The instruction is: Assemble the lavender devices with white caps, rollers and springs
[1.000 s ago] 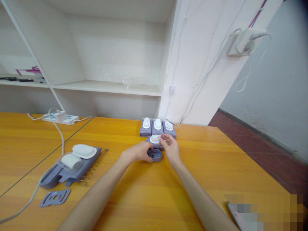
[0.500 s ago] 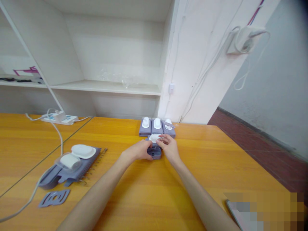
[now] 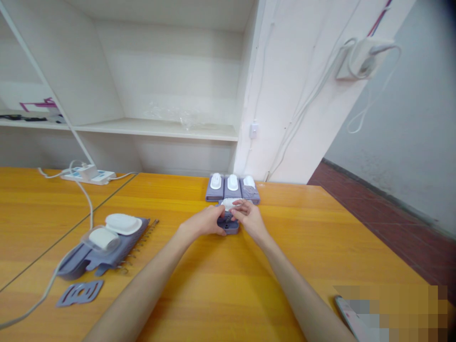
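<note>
My left hand point(image 3: 206, 222) is closed around the left side of a grey-purple plastic holder point(image 3: 231, 229), thumb and fingers gripping its edge. The holder lies on the wooden table and has an open tray-like front. At its far side is a white oval part point(image 3: 228, 203). Over the holder's right side my right hand point(image 3: 250, 216) is in a pinch, fingertips at the tray; a small dark thing shows there, too small to name. Just behind stand three similar grey-purple holders point(image 3: 214, 195) in a row, each with a white oval piece on top.
At left lie another grey-purple piece point(image 3: 123, 249) with white oval parts point(image 3: 123, 224), a row of small metal hooks point(image 3: 142, 240) and a flat slotted plate point(image 3: 80, 293). A power strip point(image 3: 103, 177) with cables sits behind. A phone-like object point(image 3: 351, 316) lies at lower right.
My right fingertips have shifted slightly down toward the holder's tray. A small loose piece on the rear right holder appears to have slid nearer. My left hand stays in place.
</note>
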`<state>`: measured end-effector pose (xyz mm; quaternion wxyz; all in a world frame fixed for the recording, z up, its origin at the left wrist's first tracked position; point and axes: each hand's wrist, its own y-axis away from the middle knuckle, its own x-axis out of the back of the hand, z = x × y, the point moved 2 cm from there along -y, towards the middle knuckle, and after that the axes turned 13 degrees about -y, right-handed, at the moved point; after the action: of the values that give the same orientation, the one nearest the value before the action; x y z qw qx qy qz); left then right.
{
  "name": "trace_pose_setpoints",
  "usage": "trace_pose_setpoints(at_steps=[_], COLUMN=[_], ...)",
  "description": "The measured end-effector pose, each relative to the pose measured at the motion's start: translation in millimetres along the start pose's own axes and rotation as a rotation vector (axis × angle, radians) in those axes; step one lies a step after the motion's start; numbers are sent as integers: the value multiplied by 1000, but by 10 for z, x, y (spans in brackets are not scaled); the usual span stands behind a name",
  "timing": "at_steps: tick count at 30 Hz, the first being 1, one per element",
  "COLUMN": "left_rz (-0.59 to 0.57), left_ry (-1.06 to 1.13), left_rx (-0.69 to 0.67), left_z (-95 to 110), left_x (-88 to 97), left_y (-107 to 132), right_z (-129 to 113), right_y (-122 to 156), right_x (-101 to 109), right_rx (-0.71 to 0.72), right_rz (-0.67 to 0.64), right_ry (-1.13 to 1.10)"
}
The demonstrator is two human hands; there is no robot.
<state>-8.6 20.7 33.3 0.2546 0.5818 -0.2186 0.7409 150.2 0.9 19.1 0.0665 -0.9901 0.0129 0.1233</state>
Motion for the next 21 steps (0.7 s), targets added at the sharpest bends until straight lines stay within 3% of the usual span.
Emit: trace_pose_setpoints(at_steps=[5,13,21], left_rz=[-7,-10,-3], left_ry=[10,25,9], left_rx=[3,-38,-17], left_z=[-8,-72,-55], left_x=[-4,-31,-27], left_y=[2,-11,-20], right_z=[22,44,46], right_y=[-19,-22,11], right_x=[14,24,12], right_rx=[33,163,146], right_rz=[-2,0,-81], right_ry=[30,274,447])
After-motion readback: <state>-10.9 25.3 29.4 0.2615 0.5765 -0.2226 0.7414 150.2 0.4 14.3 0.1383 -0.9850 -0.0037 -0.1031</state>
